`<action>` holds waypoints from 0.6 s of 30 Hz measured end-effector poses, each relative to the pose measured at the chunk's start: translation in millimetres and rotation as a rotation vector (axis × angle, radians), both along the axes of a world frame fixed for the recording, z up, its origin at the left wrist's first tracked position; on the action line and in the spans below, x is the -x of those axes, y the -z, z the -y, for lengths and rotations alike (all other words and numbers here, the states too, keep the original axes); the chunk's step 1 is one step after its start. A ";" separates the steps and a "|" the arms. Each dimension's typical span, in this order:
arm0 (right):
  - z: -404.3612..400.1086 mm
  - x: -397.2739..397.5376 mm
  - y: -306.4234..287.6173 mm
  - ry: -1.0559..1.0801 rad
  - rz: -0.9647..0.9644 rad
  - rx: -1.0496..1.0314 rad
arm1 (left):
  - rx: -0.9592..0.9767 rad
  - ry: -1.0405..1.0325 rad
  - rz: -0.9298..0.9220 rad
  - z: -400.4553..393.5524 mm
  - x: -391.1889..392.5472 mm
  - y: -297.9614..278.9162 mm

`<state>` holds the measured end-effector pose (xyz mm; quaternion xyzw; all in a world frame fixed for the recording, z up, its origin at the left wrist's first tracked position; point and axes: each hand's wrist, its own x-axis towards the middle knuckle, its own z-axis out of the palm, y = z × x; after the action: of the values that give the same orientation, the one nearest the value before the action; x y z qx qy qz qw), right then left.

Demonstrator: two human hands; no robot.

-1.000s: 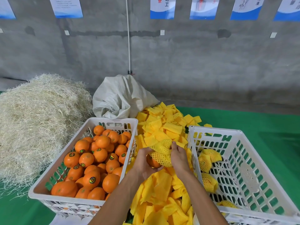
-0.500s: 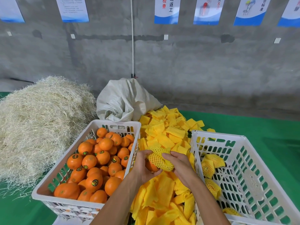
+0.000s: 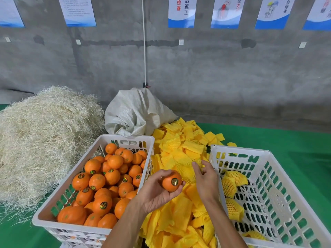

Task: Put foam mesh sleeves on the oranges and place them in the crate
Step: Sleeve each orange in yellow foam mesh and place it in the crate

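My left hand [image 3: 155, 191] holds a bare orange [image 3: 171, 180] with a round sticker, palm up, between the two crates. Just right of it, my right hand [image 3: 206, 179] has curled fingers on a stretched yellow foam mesh sleeve [image 3: 186, 173] that rests on the sleeve pile [image 3: 180, 147]. The sleeve is apart from the orange. The white crate on the left [image 3: 125, 137] is full of bare oranges. In the white crate on the right [image 3: 240, 151] lie a few sleeved oranges [image 3: 231, 183].
A big heap of pale straw [image 3: 39, 140] fills the left side. A white woven sack [image 3: 136, 113] slumps behind the sleeve pile against the concrete wall. Green matting [image 3: 286, 140] covers the floor around the crates.
Both hands held the orange partly inside the sleeve. Now the orange sits bare in my left hand and the sleeve has come away to the right with my right hand.
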<state>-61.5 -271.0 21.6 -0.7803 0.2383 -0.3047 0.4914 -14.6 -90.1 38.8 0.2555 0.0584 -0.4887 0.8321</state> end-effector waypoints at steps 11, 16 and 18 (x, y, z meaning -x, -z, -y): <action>-21.5 -1.3 0.1 -0.171 -0.041 -0.296 | -0.538 -0.434 0.792 22.3 15.5 -6.2; -35.1 -7.5 -0.1 -0.219 0.082 -0.531 | -0.534 -0.451 0.810 29.4 21.7 -11.4; -39.7 -6.5 -2.0 -0.255 0.107 -0.638 | -0.516 -0.459 0.747 28.0 21.9 -10.3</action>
<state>-55.0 -231.3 23.6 -0.5940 0.1959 -0.1914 0.7564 -36.5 -118.1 49.1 0.5905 -0.0696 -0.1383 0.7921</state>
